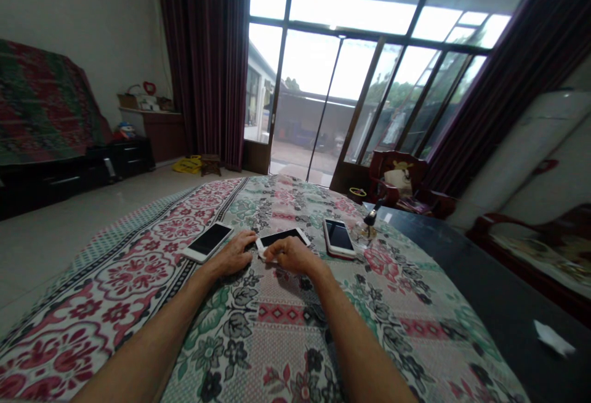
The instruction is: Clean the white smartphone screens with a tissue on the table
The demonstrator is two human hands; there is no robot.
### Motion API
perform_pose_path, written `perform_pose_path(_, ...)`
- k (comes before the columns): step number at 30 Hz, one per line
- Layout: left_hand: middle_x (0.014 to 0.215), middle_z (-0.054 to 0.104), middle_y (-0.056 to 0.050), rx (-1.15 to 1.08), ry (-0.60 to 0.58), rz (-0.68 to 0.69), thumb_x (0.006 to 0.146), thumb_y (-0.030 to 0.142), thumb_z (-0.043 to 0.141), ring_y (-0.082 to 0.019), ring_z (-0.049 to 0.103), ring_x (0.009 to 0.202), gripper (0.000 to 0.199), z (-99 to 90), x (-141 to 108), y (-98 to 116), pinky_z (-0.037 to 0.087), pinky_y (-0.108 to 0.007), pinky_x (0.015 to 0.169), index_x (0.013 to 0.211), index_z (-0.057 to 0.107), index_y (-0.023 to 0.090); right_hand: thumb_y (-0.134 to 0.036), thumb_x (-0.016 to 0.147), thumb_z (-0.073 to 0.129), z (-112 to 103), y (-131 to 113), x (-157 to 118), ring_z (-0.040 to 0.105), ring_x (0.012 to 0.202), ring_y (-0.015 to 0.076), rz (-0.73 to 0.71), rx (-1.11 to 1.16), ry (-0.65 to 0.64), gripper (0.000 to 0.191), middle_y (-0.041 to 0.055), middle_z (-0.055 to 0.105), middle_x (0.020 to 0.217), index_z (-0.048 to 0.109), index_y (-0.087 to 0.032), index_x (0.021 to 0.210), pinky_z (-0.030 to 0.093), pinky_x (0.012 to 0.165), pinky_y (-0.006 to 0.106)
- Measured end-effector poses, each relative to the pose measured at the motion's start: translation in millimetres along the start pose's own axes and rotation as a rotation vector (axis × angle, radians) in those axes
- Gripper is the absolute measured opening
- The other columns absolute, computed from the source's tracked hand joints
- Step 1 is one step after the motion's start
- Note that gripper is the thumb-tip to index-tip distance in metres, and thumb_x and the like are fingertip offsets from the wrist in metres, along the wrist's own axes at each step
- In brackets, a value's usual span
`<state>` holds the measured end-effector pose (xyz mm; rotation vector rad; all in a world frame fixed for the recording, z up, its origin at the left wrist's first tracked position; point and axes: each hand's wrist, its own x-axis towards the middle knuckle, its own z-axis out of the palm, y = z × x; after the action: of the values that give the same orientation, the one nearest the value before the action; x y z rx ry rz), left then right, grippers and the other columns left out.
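Three white-framed smartphones with dark screens lie on the flowered tablecloth (286, 341). My right hand (293, 255) is over the middle phone (290, 235), its fingers bent and pinched on a small white piece that looks like a tissue (262, 251), at the phone's near left corner. My left hand (236, 253) rests on the cloth with fingers stretched out, fingertips at the left end of that same phone. Just left of this hand lies a second phone (210, 241). To the right is a third phone (339, 237), with a reddish edge beneath it.
A clear glass dish (366, 232) with a dark-handled brush-like item (370, 215) stands right of the phones. A crumpled white paper (553, 337) lies on the dark surface at right. Beyond the table are a carved wooden chair (399, 175) and glass doors (305, 114).
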<state>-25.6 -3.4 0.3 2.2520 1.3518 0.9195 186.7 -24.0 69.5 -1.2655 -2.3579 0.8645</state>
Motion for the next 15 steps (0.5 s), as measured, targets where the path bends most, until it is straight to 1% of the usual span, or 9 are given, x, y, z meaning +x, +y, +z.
perform_pose_path(3, 0.129, 0.061, -0.009, 0.005, 0.003, -0.006, 0.062, 0.015, 0.049, -0.025, 0.050, 0.127, 0.053, 0.3, -0.1, 1.9, 0.033, -0.039, 0.113, 0.112, 0.067, 0.019, -0.001, 0.069, 0.047, -2.5, -4.8, -3.8, 0.060, 0.058, 0.0101, 0.088, -0.047, -0.085, 0.038, 0.0003, 0.074, 0.073, 0.079, -0.018, 0.083, 0.043, 0.056, 0.017)
perform_pose_path(5, 0.130, 0.060, -0.009, 0.012, 0.007, 0.000, 0.063, 0.014, 0.048, -0.025, 0.050, 0.127, 0.053, 1.1, -0.2, 0.7, 0.033, -0.038, 0.113, 0.112, 0.067, 0.018, -0.002, 0.068, 0.048, -5.9, -4.7, -5.4, 0.059, 0.054, 0.0097, 0.107, -0.073, -0.092, 0.037, 0.0006, 0.074, 0.070, 0.079, -0.018, 0.083, 0.042, 0.054, 0.017)
perform_pose_path(8, 0.132, 0.058, -0.010, 0.028, 0.015, 0.013, 0.063, 0.014, 0.048, -0.025, 0.050, 0.128, 0.053, 2.7, -0.2, -3.8, 0.034, -0.037, 0.113, 0.113, 0.066, 0.016, -0.003, 0.068, 0.049, -9.9, -0.8, -4.7, 0.062, 0.062, 0.0105, 0.095, -0.032, -0.022, 0.038, 0.0003, 0.075, 0.077, 0.079, -0.019, 0.085, 0.045, 0.060, 0.017)
perform_pose_path(11, 0.130, 0.059, -0.011, 0.035, 0.016, 0.031, 0.062, 0.013, 0.047, -0.024, 0.052, 0.126, 0.054, 4.1, 0.5, -6.6, 0.035, -0.035, 0.112, 0.113, 0.066, 0.015, -0.004, 0.069, 0.049, -9.3, 1.5, -2.3, 0.064, 0.070, 0.0116, 0.063, -0.005, 0.044, 0.039, 0.0008, 0.076, 0.085, 0.079, -0.018, 0.088, 0.046, 0.065, 0.017)
perform_pose_path(15, 0.127, 0.061, -0.009, 0.043, 0.042, 0.011, 0.063, 0.011, 0.046, -0.024, 0.053, 0.123, 0.052, 5.6, 1.4, -3.3, 0.036, -0.037, 0.111, 0.110, 0.067, 0.017, -0.003, 0.066, 0.049, -3.5, -0.8, -1.0, 0.062, 0.065, 0.0113, 0.081, -0.059, 0.003, 0.043, 0.0005, 0.075, 0.086, 0.078, -0.019, 0.094, 0.044, 0.061, 0.017)
